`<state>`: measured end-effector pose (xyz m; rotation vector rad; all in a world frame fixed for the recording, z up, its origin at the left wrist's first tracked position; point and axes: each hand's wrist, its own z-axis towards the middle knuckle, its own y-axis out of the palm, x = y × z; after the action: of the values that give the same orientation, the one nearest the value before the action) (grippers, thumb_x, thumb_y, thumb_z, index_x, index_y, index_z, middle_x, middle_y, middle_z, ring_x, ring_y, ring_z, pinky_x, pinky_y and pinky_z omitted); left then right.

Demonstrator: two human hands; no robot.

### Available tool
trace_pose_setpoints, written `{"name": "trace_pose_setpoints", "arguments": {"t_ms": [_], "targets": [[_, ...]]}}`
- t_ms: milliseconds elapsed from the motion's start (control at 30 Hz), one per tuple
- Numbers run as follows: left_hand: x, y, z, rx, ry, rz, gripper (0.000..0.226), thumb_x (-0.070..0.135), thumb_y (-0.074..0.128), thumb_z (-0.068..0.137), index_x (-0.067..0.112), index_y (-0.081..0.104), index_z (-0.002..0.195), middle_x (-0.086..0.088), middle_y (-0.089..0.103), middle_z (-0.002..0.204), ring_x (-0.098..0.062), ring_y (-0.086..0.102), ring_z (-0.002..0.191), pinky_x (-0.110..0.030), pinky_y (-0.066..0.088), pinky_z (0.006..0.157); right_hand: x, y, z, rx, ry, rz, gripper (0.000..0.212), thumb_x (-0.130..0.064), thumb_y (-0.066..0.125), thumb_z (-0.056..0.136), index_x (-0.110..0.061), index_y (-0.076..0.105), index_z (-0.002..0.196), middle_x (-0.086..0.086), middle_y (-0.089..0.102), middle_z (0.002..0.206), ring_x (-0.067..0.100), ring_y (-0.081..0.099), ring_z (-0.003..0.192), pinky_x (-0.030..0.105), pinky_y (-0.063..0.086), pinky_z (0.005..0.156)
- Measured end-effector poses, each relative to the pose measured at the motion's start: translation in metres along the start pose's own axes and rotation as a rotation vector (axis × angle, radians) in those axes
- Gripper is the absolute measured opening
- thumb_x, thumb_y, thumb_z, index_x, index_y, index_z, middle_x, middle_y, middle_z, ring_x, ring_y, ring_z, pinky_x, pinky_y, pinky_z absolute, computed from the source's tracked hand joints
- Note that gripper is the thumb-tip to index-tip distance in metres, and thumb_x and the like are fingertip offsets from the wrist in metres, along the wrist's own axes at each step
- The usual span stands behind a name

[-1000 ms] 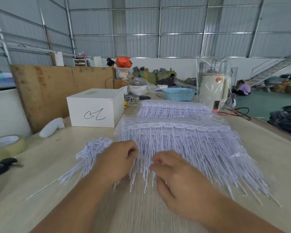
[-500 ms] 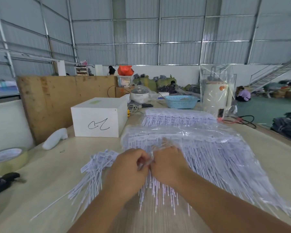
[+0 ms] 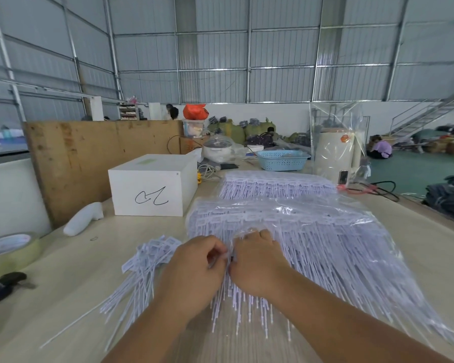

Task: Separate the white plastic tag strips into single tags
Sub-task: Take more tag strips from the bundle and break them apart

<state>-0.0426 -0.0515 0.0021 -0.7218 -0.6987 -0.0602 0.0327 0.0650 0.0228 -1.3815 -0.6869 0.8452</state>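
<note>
A big pile of white plastic tag strips [image 3: 325, 244] lies in a clear plastic bag on the table before me. A second stack of strips [image 3: 275, 184] sits behind it. Loose single tags [image 3: 144, 263] fan out to the left. My left hand [image 3: 194, 273] and my right hand [image 3: 257, 265] meet at the pile's near left edge, fingers curled, both pinching one tag strip between them. The pinched part is mostly hidden by my fingers.
A white box [image 3: 152, 184] with a black scribble stands at the back left, a white plastic object [image 3: 83, 222] beside it. A tape roll [image 3: 9, 251] and a dark tool [image 3: 3, 286] lie at the left edge. A blue basket [image 3: 282, 159] and white appliance [image 3: 336, 155] stand behind.
My hands moved from lying apart on the tag tails up to the strip heads and came together, pinching a strip. The view tilted down slightly.
</note>
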Motion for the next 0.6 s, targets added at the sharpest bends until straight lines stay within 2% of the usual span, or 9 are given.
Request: {"name": "trace_pose_setpoints", "arguments": {"t_ms": [100, 233, 333, 433, 533, 600], "targets": [[0.0, -0.001, -0.001, -0.01, -0.013, -0.025, 0.016, 0.016, 0.066, 0.086, 0.031, 0.067, 0.08, 0.016, 0.066, 0.081, 0.001, 0.06, 0.08, -0.018, 0.048, 0.073, -0.001, -0.002, -0.003, 0.012, -0.005, -0.001, 0.043, -0.031, 0.043, 0.094, -0.012, 0.05, 0.131, 0.014, 0.04, 0.139, 0.033, 0.027, 0.132, 0.044, 0.028, 0.108], [-0.001, -0.003, 0.0, 0.012, -0.041, -0.061, 0.016, 0.014, 0.066, 0.087, 0.029, 0.068, 0.082, 0.013, 0.068, 0.084, 0.001, 0.061, 0.082, -0.018, 0.048, 0.076, 0.005, -0.005, -0.012, 0.119, -0.027, 0.064, 0.037, -0.026, 0.044, 0.091, -0.01, 0.056, 0.123, 0.01, 0.048, 0.131, 0.029, 0.035, 0.124, 0.042, 0.031, 0.103], [-0.001, -0.002, 0.001, 0.02, -0.049, -0.067, 0.017, 0.013, 0.064, 0.088, 0.029, 0.067, 0.084, 0.014, 0.067, 0.085, 0.001, 0.06, 0.081, -0.015, 0.046, 0.072, 0.012, -0.004, -0.019, 0.219, -0.081, 0.075, 0.038, -0.024, 0.042, 0.092, -0.012, 0.054, 0.125, 0.005, 0.051, 0.127, 0.025, 0.039, 0.12, 0.041, 0.032, 0.102], [-0.002, -0.003, 0.002, 0.052, -0.061, -0.07, 0.02, 0.013, 0.062, 0.089, 0.031, 0.066, 0.082, 0.016, 0.067, 0.083, 0.004, 0.059, 0.081, -0.008, 0.042, 0.068, 0.018, -0.004, -0.024, 0.242, -0.101, 0.095, 0.036, -0.024, 0.04, 0.093, -0.014, 0.056, 0.123, 0.002, 0.054, 0.122, 0.023, 0.042, 0.117, 0.041, 0.033, 0.102], [-0.003, -0.004, 0.002, 0.061, -0.082, -0.087, 0.025, 0.011, 0.062, 0.088, 0.034, 0.066, 0.08, 0.018, 0.068, 0.083, 0.004, 0.06, 0.081, -0.006, 0.042, 0.067, 0.02, -0.006, -0.028, 0.246, -0.098, 0.103, 0.026, -0.02, 0.04, 0.092, -0.014, 0.06, 0.107, 0.002, 0.058, 0.112, 0.024, 0.048, 0.11, 0.039, 0.036, 0.096], [-0.004, -0.003, 0.001, 0.046, -0.09, -0.079, 0.025, 0.011, 0.062, 0.088, 0.035, 0.066, 0.081, 0.02, 0.068, 0.083, 0.003, 0.062, 0.079, -0.014, 0.047, 0.07, 0.021, -0.007, -0.027, 0.254, -0.088, 0.155, 0.018, -0.021, 0.039, 0.094, -0.016, 0.057, 0.096, 0.004, 0.06, 0.107, 0.026, 0.052, 0.106, 0.038, 0.038, 0.093]]}}
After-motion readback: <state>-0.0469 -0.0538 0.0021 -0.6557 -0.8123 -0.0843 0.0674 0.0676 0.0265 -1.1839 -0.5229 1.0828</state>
